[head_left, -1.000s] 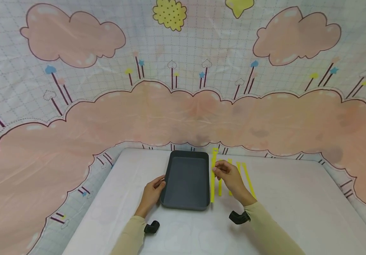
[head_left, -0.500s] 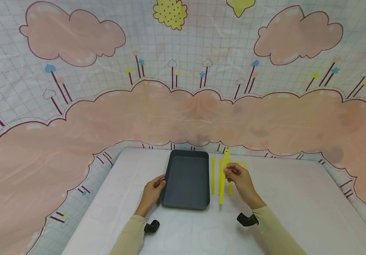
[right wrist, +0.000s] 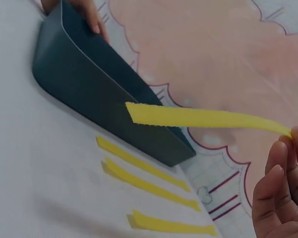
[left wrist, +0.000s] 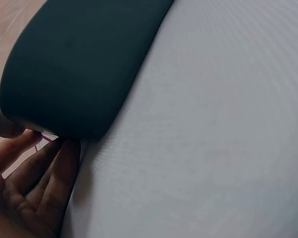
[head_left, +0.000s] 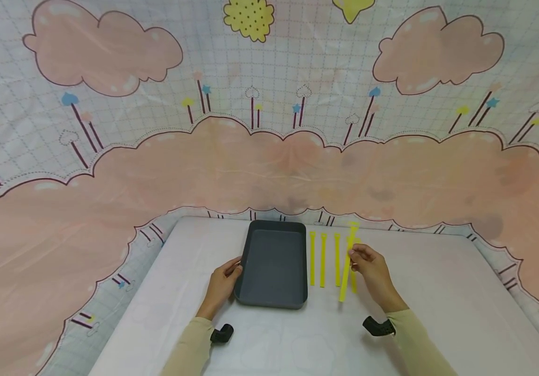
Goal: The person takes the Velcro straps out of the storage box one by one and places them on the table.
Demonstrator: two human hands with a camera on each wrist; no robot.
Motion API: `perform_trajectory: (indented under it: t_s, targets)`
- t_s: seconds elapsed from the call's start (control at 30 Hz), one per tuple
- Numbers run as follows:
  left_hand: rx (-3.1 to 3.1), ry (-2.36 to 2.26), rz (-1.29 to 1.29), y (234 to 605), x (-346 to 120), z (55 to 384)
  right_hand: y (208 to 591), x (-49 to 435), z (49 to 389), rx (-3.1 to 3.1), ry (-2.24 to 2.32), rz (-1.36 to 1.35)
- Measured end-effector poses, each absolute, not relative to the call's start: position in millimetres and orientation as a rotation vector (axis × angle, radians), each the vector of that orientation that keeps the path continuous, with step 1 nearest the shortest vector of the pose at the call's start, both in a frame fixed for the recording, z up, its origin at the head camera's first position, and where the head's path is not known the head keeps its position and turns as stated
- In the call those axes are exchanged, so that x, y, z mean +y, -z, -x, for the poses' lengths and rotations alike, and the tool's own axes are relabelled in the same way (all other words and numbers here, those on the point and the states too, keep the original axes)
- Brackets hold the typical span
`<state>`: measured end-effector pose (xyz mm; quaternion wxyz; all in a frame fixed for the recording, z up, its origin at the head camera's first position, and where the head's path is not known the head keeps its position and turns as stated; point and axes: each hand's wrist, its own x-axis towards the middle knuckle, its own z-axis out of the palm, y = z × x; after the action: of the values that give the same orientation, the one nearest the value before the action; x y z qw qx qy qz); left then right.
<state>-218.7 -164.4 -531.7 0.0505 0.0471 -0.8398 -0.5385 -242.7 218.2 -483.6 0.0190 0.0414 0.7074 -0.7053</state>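
A dark grey rectangular tray [head_left: 274, 266] lies on the white table. My left hand [head_left: 222, 284] holds its left edge, with fingers low against the tray wall [left wrist: 89, 69] in the left wrist view. To the right of the tray, my right hand [head_left: 373, 270] pinches a yellow hook-and-loop cable tie [head_left: 346, 277] between thumb and fingertips. The tie's free end [right wrist: 154, 115] points toward the tray in the right wrist view. Several similar yellow ties [head_left: 323, 261] lie roughly parallel beside the tray; one [head_left: 355, 282] is partly hidden behind the held tie and hand.
A white table [head_left: 438, 297] spreads around the tray and ties. Behind it hangs a printed cloth backdrop [head_left: 269, 172] with clouds, meeting the table's far edge. A black wrist camera [head_left: 222, 333] sits at the left cuff, another black camera [head_left: 378, 326] at the right.
My right hand has moved rightward with the yellow cable tie, away from the tray and past the ties on the table. My left hand stays at the tray's left edge.
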Motion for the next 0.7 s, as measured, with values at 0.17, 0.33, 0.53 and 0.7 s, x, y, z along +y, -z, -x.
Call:
perform_trajectory:
  t_s: [0.17,0.33,0.53,0.7]
  targets:
    - [-2.556,1.648,-0.131,528,-164,217,484,228,241,2.177,2.209,-0.197]
    - [-2.554,1.646,-0.133,527,-163,217,485,238,238,2.189,2.194,-0.236]
    - [-2.557,1.619,-0.137,530,-163,218,488,252,236,2.195,2.202,-0.253]
    - [-2.559,1.6,-0.124,531,-163,217,493,264,235,2.195,2.207,-0.277]
